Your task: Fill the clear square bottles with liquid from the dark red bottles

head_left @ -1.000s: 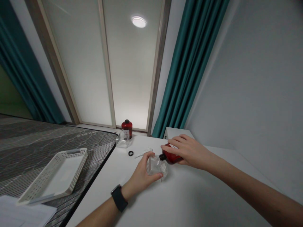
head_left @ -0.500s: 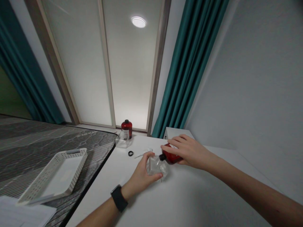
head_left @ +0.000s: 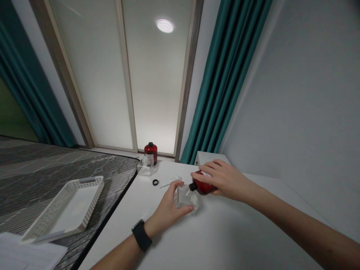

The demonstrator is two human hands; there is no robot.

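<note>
My left hand (head_left: 172,204) is wrapped round a clear bottle (head_left: 184,197) standing on the white table (head_left: 219,240). In my right hand (head_left: 219,178) is a red bottle (head_left: 204,185), tipped so that its black neck (head_left: 193,186) points left and down at the mouth of the clear bottle. Whether liquid runs between them I cannot make out. Just behind the clear bottle lies a whitish pump top (head_left: 174,180) with a thin tube. A black ring-shaped cap (head_left: 155,182) rests to its left.
Another red bottle (head_left: 151,150) with a dark cap stands at the table's far left corner, behind a small clear box (head_left: 145,169). On the grey patterned surface to the left lie a white perforated basket (head_left: 94,204) and papers (head_left: 30,251). A white cabinet (head_left: 212,157) stands behind my right hand.
</note>
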